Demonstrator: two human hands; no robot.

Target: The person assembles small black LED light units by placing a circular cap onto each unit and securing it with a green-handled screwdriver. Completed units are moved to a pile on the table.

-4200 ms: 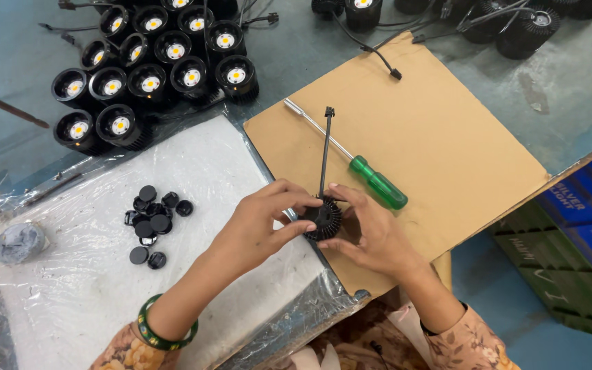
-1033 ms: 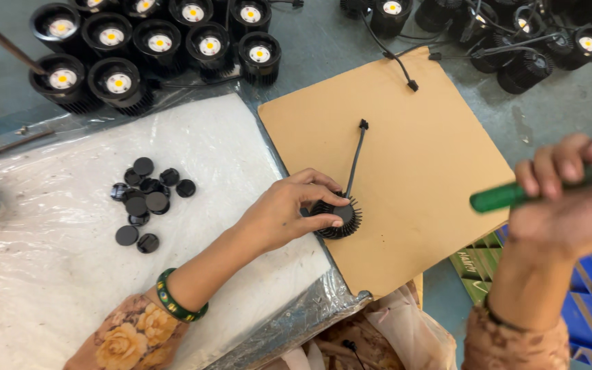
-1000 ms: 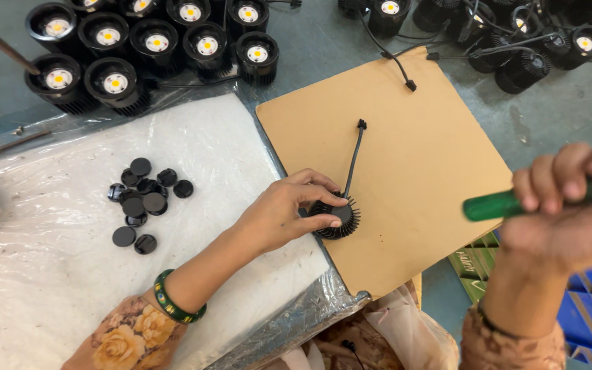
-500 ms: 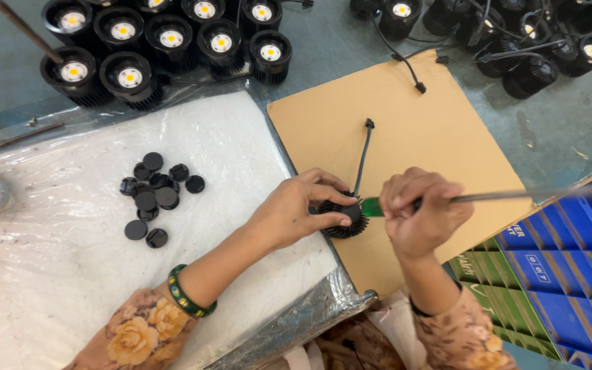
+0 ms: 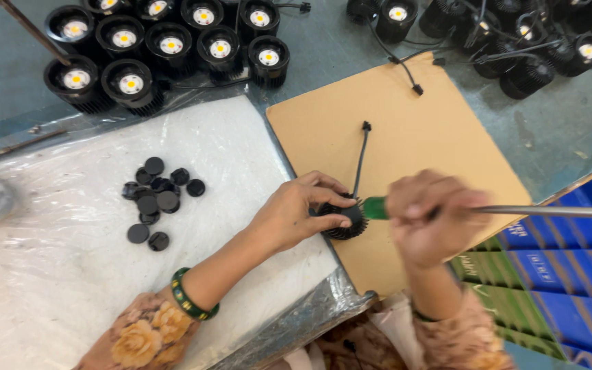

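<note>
- Floral sleeves at the bottom edge, one on each forearm; a green bangle (image 5: 188,305) sits on the left wrist.
- White plastic-covered pad (image 5: 70,267), near left: crinkled clear film over a pale sheet, its lower right corner hanging loose.
- Brown cardboard sheet (image 5: 433,144), centre right, lying flat on a grey-blue work surface (image 5: 563,130) and butting against the pad's right edge.
- Blue crates (image 5: 570,274), right edge, beside a green one; small pale labels on their walls, print too blurred to tell.
- Left hand (image 5: 289,216): palm down, reaching across the pad's edge, fingers curled and pinching the finned lamp body (image 5: 344,223) from the left.
- Finned lamp body: black, round, ribbed, resting on the cardboard's near left edge between both hands; a thin black lead (image 5: 359,157) runs up from it to a small plug.
- Right hand (image 5: 433,219): closed in a fist around the screwdriver (image 5: 549,212), blurred; the green handle end shows just beside the lamp body, and the metal shaft points right, out of view.
- Black round caps (image 5: 155,202): a loose cluster on the pad, well apart from the hands.
- Row of black lamps (image 5: 166,48), far left, upright, yellow-centred white faces up.
- More black lamps (image 5: 515,41) with tangled leads, far right.
</note>
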